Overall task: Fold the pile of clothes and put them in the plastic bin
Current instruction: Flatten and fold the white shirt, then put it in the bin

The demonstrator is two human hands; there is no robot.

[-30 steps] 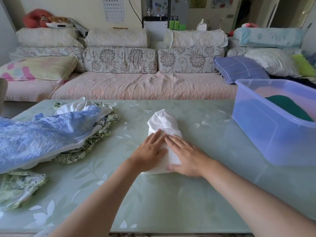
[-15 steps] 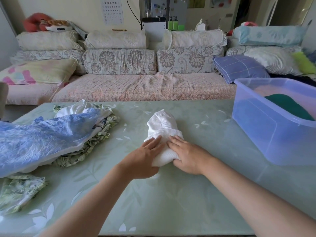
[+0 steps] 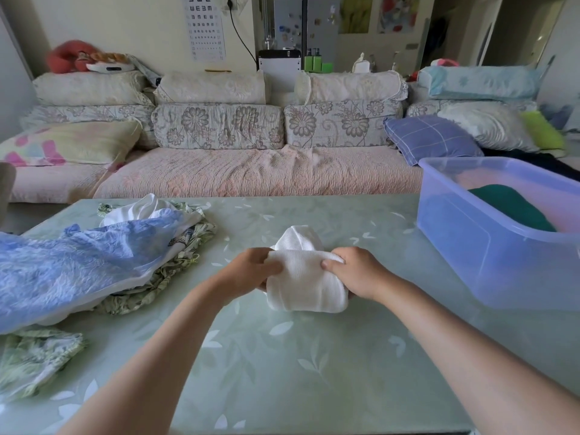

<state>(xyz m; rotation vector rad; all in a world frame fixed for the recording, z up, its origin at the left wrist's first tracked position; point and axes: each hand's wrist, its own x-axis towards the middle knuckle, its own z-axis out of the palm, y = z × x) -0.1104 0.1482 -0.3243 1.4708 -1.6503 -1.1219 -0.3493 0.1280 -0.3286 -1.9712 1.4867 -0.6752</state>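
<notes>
A small white ribbed garment (image 3: 306, 277) lies folded in the middle of the green table (image 3: 282, 365). My left hand (image 3: 248, 273) grips its left side and my right hand (image 3: 354, 273) grips its right side, with the near part lifted and doubled over the far part. To the left sits the pile of clothes (image 3: 94, 262): a blue crinkled piece on top, white and green-patterned pieces beneath. The translucent blue plastic bin (image 3: 489, 246) stands at the right, holding a dark green folded garment (image 3: 514, 205).
Another green-patterned cloth (image 3: 34, 356) lies at the near left edge of the table. Behind the table runs a pink sofa (image 3: 251, 171) with several cushions and pillows.
Both hands went from pressing flat on the white garment to gripping its sides. They lifted its near end and folded it over, making the bundle shorter.
</notes>
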